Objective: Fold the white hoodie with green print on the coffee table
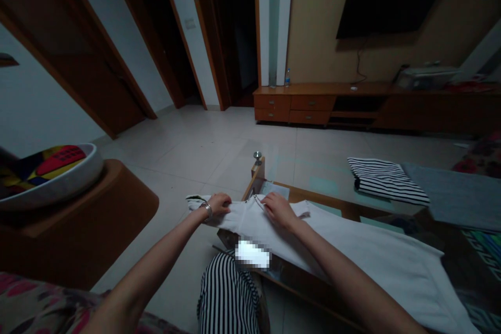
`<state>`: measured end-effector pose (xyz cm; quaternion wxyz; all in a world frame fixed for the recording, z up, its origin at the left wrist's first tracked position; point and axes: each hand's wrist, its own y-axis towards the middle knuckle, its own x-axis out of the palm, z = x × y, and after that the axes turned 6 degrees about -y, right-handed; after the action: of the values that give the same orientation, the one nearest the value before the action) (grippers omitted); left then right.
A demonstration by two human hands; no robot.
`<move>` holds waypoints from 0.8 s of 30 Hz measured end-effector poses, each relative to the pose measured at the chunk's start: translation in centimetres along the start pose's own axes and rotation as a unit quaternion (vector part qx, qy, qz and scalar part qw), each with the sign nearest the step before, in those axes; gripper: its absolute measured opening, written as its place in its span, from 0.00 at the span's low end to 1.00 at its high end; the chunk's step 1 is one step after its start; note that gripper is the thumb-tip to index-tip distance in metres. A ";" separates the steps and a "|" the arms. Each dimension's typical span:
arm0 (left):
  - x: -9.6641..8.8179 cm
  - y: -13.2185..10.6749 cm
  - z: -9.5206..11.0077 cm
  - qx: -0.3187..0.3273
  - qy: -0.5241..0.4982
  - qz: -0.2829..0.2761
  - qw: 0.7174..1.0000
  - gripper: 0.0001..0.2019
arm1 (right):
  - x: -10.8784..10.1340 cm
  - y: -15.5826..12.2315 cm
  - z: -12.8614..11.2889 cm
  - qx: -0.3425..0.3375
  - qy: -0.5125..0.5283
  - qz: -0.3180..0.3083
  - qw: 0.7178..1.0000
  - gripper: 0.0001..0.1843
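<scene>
A white garment [352, 245] lies stretched lengthwise over a glass-topped coffee table [352, 212], its left end hanging past the table's edge. Whether it is trousers or a top I cannot tell. My left hand [219, 203], with a silver bracelet at the wrist, has its fingers bent onto the cloth near that left end. A short way to the right, my right hand [278, 209] pinches the garment at its far edge, beside a small dark fastening or seam. The fingertips of both hands are partly hidden.
A folded black-and-white striped cloth [387, 180] and a grey cloth [457, 193] lie at the table's right. A metal knob [257, 155] tops its far left corner. To the left, a white basin [96, 162] stands on a brown stand [129, 188]. A TV cabinet [274, 102] lines the wall.
</scene>
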<state>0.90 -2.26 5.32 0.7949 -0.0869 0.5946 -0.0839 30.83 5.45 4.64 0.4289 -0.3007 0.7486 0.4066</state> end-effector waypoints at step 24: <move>1.3 1.3 -1.7 -0.084 0.027 -0.004 0.996 0.11 | 7.3 7.5 -4.1 0.173 -0.019 -0.119 0.978 0.12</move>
<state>-0.30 -1.41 3.38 0.7682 -0.1533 0.6203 -0.0386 19.93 4.79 2.00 0.5341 -0.3011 0.7578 0.2231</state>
